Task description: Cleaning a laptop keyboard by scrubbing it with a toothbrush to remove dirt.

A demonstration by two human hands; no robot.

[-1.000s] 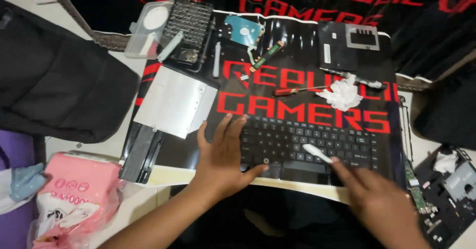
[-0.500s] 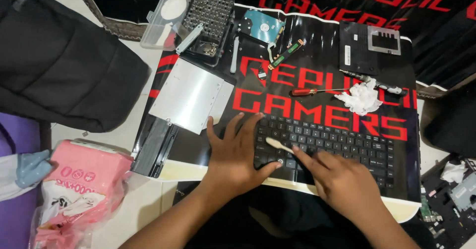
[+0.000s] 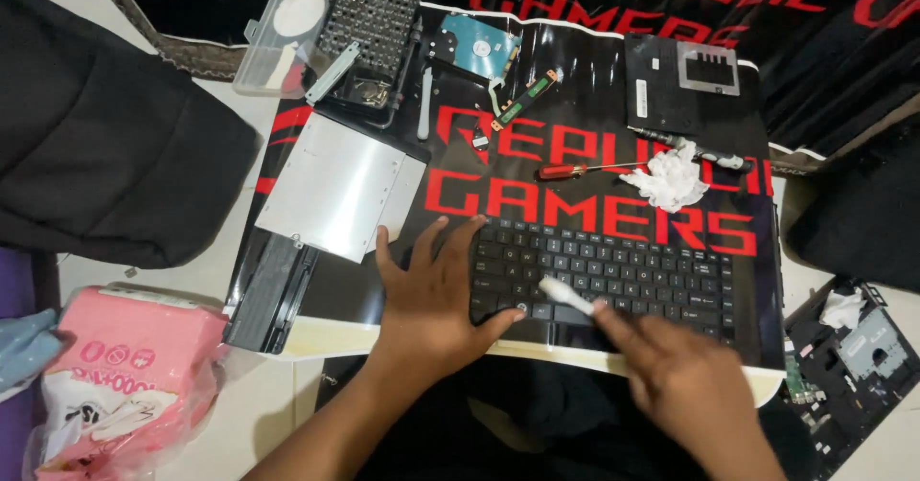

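Two hands worked over a black laptop keyboard point(image 3: 613, 275) lying loose at the lower centre of the frame, on a black mat with red lettering point(image 3: 594, 184) spread over the counter. The left hand point(image 3: 431, 294) lay flat, fingers spread, pressing down the keyboard's left end. The right hand point(image 3: 685, 380), blurred, pinched a small white swab-like stick point(image 3: 565, 296) whose tip touched the lower rows of keys.

The keyboard looked thin and light, likely flexible and easy to bend, with key caps that could pop off; it seemed best steadied by its edges or pressed flat, as the left hand did. The stick looked very light and stiff enough to rub with, held at its rear end.

At the upper left sat a screwdriver bit case point(image 3: 369, 16) beside a clear plastic lid point(image 3: 283, 35); a silver optical drive point(image 3: 335, 189) lay left of the keyboard, a bare hard drive point(image 3: 479, 48) and a red-handled screwdriver point(image 3: 575, 170) above it, and a crumpled white tissue point(image 3: 666, 179) to the upper right. A pink wipes packet point(image 3: 125, 376) filled the lower left.

The right hand's grip was smeared by motion, so its exact finger placement could not be told. Dismantled parts at the lower right were cut off by the frame edge.
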